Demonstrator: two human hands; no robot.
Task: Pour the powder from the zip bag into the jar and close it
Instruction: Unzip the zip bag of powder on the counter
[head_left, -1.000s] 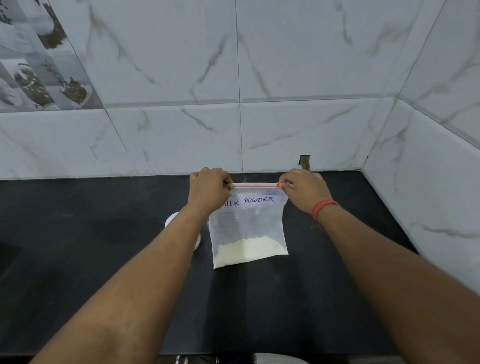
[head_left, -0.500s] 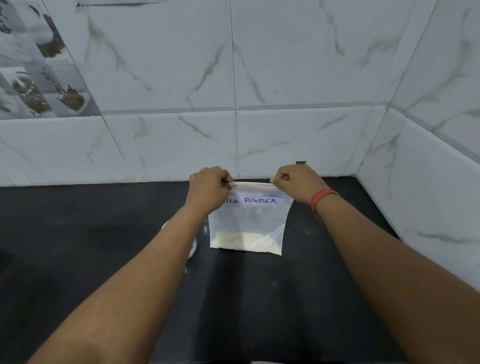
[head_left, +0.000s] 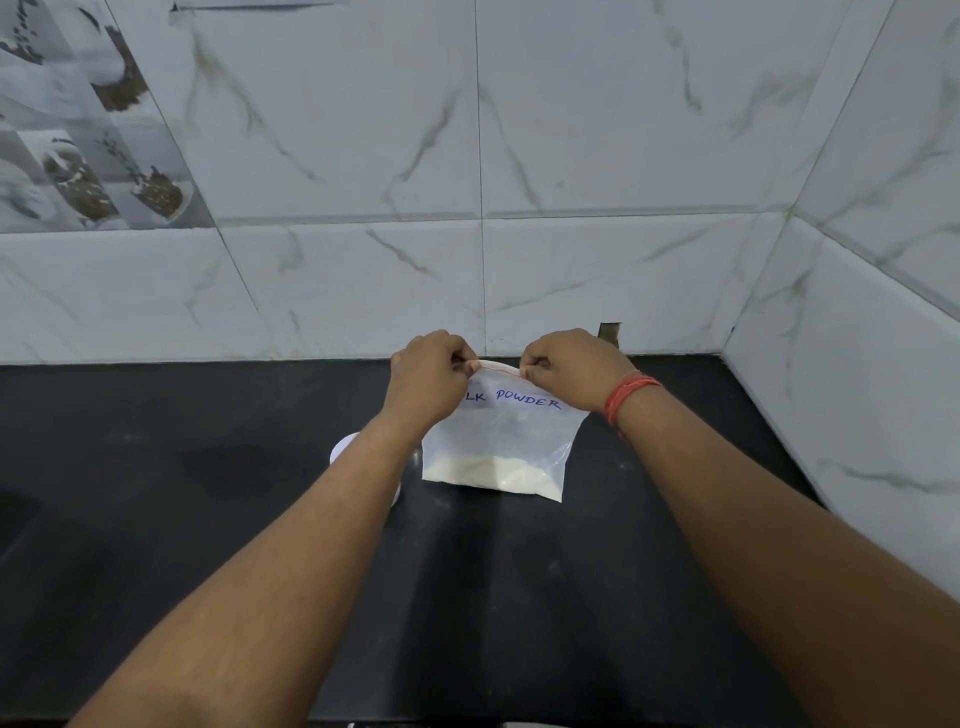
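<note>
A clear zip bag (head_left: 501, 447) marked "MILK POWDER" stands on the black counter (head_left: 156, 493), with pale powder settled along its bottom. My left hand (head_left: 426, 379) pinches the left end of its red zip strip. My right hand (head_left: 569, 366), with a red thread band at the wrist, pinches the strip a little to the right of it. A white round thing (head_left: 345, 446), perhaps the jar or its lid, shows behind my left forearm and is mostly hidden.
White marble-look tiles form the back wall (head_left: 597, 156) and the right side wall (head_left: 883, 364), closing the corner at the right. A patterned tile (head_left: 78, 130) is at the upper left. Dark counter stretches to the left and toward me.
My right hand has slid left along the zip strip, closer to my left hand. The bag's bottom has come to rest on the counter, having hung lower and flatter a second ago.
</note>
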